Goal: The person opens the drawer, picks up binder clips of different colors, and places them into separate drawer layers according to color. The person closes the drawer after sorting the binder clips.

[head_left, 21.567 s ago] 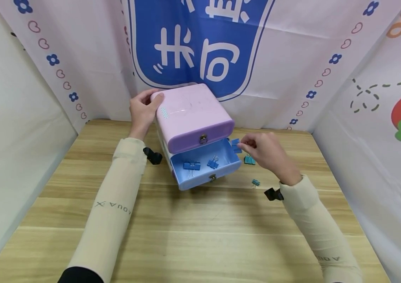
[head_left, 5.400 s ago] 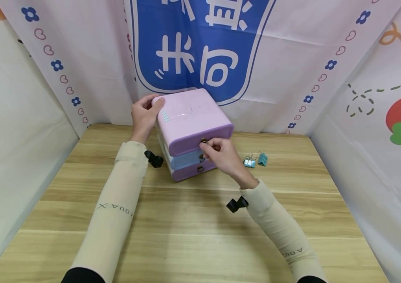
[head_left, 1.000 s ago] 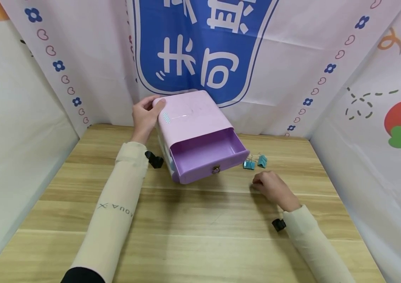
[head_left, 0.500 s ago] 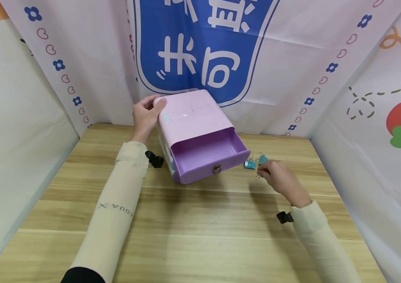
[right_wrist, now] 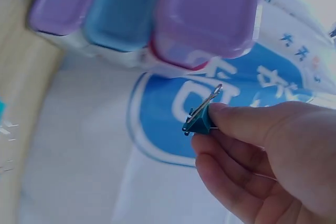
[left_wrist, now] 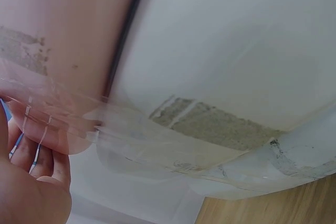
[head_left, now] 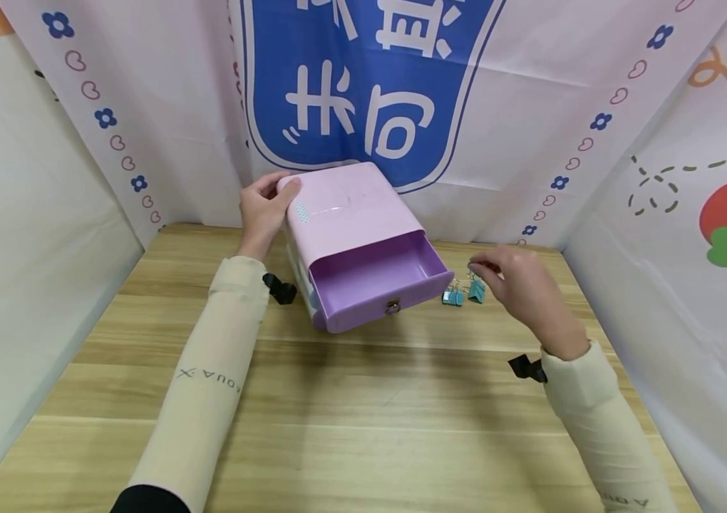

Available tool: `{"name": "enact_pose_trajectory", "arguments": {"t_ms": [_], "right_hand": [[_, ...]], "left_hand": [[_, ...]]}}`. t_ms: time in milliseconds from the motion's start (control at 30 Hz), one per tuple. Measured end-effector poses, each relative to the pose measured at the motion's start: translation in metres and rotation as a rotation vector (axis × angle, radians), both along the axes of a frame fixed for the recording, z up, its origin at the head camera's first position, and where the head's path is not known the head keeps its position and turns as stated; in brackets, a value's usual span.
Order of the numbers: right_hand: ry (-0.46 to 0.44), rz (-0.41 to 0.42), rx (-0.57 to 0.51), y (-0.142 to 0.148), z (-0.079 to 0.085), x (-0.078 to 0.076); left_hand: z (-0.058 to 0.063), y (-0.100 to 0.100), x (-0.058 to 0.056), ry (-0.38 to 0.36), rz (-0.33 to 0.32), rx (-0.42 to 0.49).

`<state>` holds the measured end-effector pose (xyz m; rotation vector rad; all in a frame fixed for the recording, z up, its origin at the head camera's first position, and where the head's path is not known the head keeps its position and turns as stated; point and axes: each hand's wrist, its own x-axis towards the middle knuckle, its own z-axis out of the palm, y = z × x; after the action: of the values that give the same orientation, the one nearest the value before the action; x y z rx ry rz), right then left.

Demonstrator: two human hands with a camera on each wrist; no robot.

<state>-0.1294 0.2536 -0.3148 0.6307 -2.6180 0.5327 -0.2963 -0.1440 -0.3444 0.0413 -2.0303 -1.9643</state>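
Observation:
My left hand (head_left: 262,214) holds the rear left corner of a pink drawer organizer (head_left: 353,203), thumb on top and fingers down behind it. The organizer's purple top drawer (head_left: 370,306) is pulled out, and nothing lies on the visible part of its floor. Between thumb and fingers my right hand (head_left: 524,296) pinches a small teal binder clip (right_wrist: 198,123), clearest in the right wrist view. This hand is raised over the table, right of the drawer. Below it two larger binder clips lie close together, a left one (head_left: 452,297) and a right one (head_left: 477,291).
Under the top drawer sit a blue drawer (right_wrist: 123,17) and a purple bottom drawer (right_wrist: 63,3), both pushed in. A printed cloth (head_left: 498,164) hangs directly behind the organizer, with more cloth at both sides. Wooden tabletop (head_left: 363,427) stretches in front.
The blue drawer, earlier out with blue clips inside, went in; the top drawer came out. My right hand picked the small binder clip off the table and rose. My left hand stayed.

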Motion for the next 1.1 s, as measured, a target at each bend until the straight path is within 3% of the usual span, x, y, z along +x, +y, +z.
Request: {"name": "enact_pose_trajectory", "arguments": {"t_ms": [200,467,933,1100], "right_hand": [[0.102,0.036,0.021,-0.015,0.019,0.000],[0.099,0.094,0.049,-0.042,0.032,-0.005],[-0.174,0.130,0.197,-0.088,0.040,-0.037],[-0.335,0.118,0.252,-0.099,0.044,-0.047]], "left_hand": [[-0.001,0.000,0.000,-0.005,0.004,-0.004],[-0.003,0.000,-0.002,-0.020,0.011,-0.009],[-0.002,0.000,-0.001,0.003,0.010,0.002],[-0.001,0.001,-0.001,0.006,0.010,0.012]]}}
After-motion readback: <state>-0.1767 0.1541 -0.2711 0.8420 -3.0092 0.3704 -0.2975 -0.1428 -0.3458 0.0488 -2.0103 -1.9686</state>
